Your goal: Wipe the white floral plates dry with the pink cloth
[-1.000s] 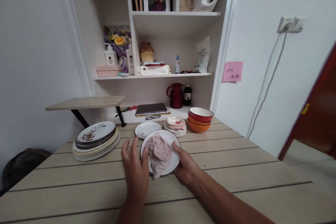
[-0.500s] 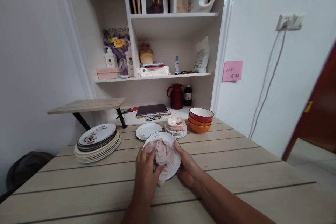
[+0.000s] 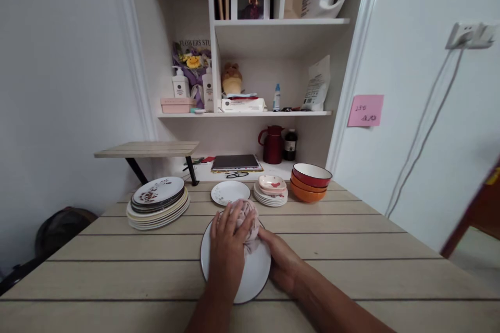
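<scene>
A white plate with a dark rim (image 3: pixel 253 276) lies flat on the wooden table in front of me. My left hand (image 3: pixel 226 252) rests on top of it, fingers pressed down on a crumpled pink cloth (image 3: pixel 250 216) at the plate's far edge. My right hand (image 3: pixel 283 263) grips the plate's right rim, fingers curled around the edge.
A tall stack of plates (image 3: pixel 158 208) sits at the left. Behind lie a small white plate (image 3: pixel 229 192), a stack of small dishes (image 3: pixel 271 191) and red and orange bowls (image 3: pixel 310 182). Shelves with bottles, a red jug (image 3: pixel 271 144) and a tablet stand against the wall.
My left hand moved from beside the plate onto the cloth and pushed it to the far edge. The plate now lies nearer to me; my view shifted left.
</scene>
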The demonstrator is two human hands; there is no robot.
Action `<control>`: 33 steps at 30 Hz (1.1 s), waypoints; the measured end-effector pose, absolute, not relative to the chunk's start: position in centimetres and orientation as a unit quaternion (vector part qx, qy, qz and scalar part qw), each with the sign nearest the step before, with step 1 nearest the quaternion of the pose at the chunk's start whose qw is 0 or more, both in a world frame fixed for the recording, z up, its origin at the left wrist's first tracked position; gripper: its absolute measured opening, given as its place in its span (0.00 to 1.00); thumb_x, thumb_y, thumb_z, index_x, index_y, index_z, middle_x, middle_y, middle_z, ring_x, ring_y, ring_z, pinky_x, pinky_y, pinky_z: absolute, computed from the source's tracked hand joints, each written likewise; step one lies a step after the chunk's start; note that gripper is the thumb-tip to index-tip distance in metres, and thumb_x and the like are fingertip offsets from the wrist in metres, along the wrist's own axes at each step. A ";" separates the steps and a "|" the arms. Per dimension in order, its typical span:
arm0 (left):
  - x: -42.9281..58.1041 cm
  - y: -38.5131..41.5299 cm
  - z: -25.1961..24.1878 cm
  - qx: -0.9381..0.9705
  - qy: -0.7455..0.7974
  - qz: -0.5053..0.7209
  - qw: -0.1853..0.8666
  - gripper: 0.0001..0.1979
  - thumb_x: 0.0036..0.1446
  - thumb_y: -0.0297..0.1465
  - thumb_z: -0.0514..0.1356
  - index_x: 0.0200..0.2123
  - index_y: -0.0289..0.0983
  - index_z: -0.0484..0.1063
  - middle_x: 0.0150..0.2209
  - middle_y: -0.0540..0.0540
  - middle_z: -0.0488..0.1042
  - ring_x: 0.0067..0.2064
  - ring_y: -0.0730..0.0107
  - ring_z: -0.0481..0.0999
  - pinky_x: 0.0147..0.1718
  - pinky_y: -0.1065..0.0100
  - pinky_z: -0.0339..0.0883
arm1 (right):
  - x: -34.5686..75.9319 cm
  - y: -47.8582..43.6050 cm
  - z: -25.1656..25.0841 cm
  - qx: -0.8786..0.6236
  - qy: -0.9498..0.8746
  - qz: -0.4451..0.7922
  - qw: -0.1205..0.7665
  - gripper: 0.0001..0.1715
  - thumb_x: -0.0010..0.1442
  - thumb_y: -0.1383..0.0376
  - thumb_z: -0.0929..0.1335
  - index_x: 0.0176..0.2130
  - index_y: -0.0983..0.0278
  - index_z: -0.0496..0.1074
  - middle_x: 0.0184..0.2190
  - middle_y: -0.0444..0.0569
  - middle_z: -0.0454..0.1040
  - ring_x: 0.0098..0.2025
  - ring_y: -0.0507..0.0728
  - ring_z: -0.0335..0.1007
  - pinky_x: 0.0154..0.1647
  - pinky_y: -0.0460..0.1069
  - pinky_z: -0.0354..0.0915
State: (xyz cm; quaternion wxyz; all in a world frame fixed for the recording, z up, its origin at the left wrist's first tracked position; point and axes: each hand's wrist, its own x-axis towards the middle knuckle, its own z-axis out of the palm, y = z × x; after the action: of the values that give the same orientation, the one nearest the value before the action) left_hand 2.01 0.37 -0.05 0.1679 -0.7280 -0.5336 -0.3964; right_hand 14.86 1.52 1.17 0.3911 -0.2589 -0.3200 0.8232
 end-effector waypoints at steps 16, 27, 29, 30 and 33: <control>2.9 -0.1 -0.6 -0.732 -0.547 -0.316 0.256 0.26 0.53 0.15 0.49 0.53 0.34 0.70 0.56 0.41 0.71 0.60 0.59 0.66 0.62 0.45 0.50 | 17.6 4.9 1.1 -0.242 -0.183 0.771 0.560 0.35 0.59 0.49 0.65 0.58 0.68 0.65 0.46 0.56 0.78 0.50 0.62 0.73 0.56 0.57 0.62; 3.2 0.6 -0.5 -0.780 -0.516 -0.298 0.189 0.33 0.52 0.21 0.54 0.63 0.38 0.59 0.63 0.44 0.62 0.66 0.59 0.56 0.65 0.47 0.43 | 15.1 2.9 0.4 -0.169 -0.230 0.852 0.439 0.31 0.62 0.52 0.63 0.57 0.69 0.66 0.50 0.55 0.76 0.53 0.59 0.70 0.58 0.54 0.60; 2.7 0.5 -0.2 -0.748 -0.568 -0.293 0.179 0.33 0.51 0.20 0.53 0.62 0.40 0.60 0.63 0.44 0.62 0.66 0.58 0.55 0.64 0.45 0.40 | 14.8 2.9 0.0 -0.171 -0.241 0.852 0.431 0.31 0.62 0.52 0.63 0.57 0.69 0.66 0.50 0.55 0.76 0.53 0.59 0.71 0.58 0.54 0.60; 2.5 0.5 0.0 -0.726 -0.597 -0.292 0.177 0.33 0.51 0.19 0.53 0.62 0.40 0.60 0.63 0.44 0.62 0.66 0.58 0.55 0.64 0.43 0.39 | 14.7 2.9 0.0 -0.175 -0.241 0.852 0.431 0.32 0.62 0.51 0.63 0.57 0.69 0.66 0.49 0.55 0.76 0.52 0.59 0.72 0.58 0.54 0.60; 1.6 0.2 0.4 -0.664 -0.664 -0.291 0.186 0.30 0.53 0.18 0.52 0.60 0.40 0.63 0.63 0.43 0.61 0.66 0.57 0.55 0.63 0.40 0.38 | 14.9 3.1 0.1 -0.207 -0.229 0.839 0.449 0.33 0.61 0.51 0.64 0.56 0.71 0.67 0.47 0.57 0.77 0.49 0.60 0.73 0.56 0.55 0.61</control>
State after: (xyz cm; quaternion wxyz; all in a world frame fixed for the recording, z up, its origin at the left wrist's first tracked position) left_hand 1.65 0.23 0.38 0.1856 -0.6636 -0.6639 -0.2906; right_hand 14.92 3.07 0.09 0.4487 -0.2067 -0.2293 0.8387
